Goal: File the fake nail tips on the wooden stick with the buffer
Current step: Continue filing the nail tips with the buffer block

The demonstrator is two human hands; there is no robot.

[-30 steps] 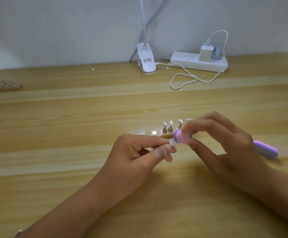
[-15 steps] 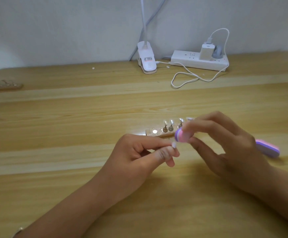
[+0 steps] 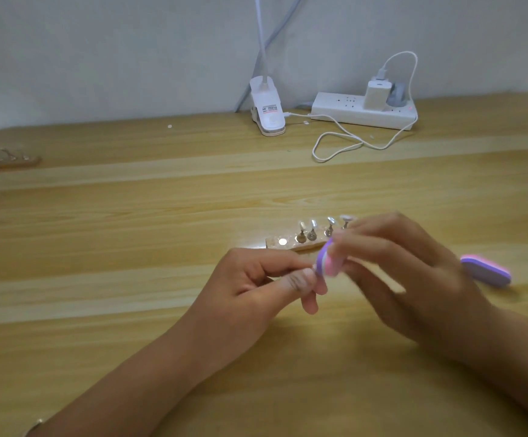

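Two hands: the left hand (image 3: 256, 287) pinched a single nail tip (image 3: 313, 268) between thumb and forefinger, the other fingers curled beneath. The right hand (image 3: 410, 279), blurred, gripped the buffer (image 3: 327, 262) between thumb and fingertips.
Contact: the buffer's purple face seemed to touch the tip just above the left thumb. The tip was too small to show its edge.
Wooden stick: it (image 3: 291, 243) lay on the counter (image 3: 130, 247) just behind the hands, about midway between the left and right edges. Four tips stood on it and one round seat at its left end was bare.
Step in hand: probably filing the tip lifted off that bare seat.
Doing it well: the pinch wanted to sit low on the peg, leaving the tip's free edge exposed. Short, light strokes were called for, with the buffer flat to the edge.
Risk: a hard stroke could have flicked so small a piece out of the pinch or scuffed the thumb.
Unclear: a pink-and-purple block (image 3: 486, 272) showed past the right hand toward the right edge. I cannot tell whether it was a second buffer or this one's far end.
Far edge: a clip lamp (image 3: 268, 111) and a power strip (image 3: 350, 112) stood well apart from the work.
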